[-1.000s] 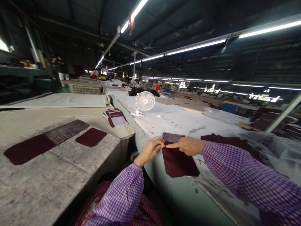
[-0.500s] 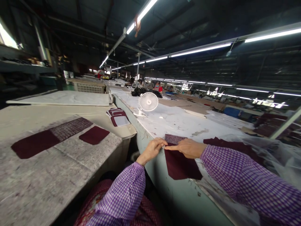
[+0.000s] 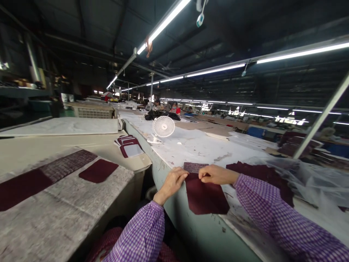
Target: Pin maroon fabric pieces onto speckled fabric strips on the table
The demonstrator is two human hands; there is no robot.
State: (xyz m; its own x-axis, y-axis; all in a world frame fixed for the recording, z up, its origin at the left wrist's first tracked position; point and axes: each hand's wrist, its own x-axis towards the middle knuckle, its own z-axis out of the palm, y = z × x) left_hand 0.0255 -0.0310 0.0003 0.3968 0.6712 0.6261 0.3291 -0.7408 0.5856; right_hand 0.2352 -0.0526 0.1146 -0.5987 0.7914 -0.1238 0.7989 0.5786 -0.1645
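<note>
Just right of the frame's lower centre, a maroon cloth (image 3: 207, 198) lies on the pale tabletop (image 3: 193, 145), partly over its edge. The left hand (image 3: 171, 183) pinches the cloth's upper left corner; the right hand (image 3: 219, 174) has its fingertips curled onto it, though whether they grip I can't tell from here. A white fan (image 3: 163, 126) stands mid-frame.
</note>
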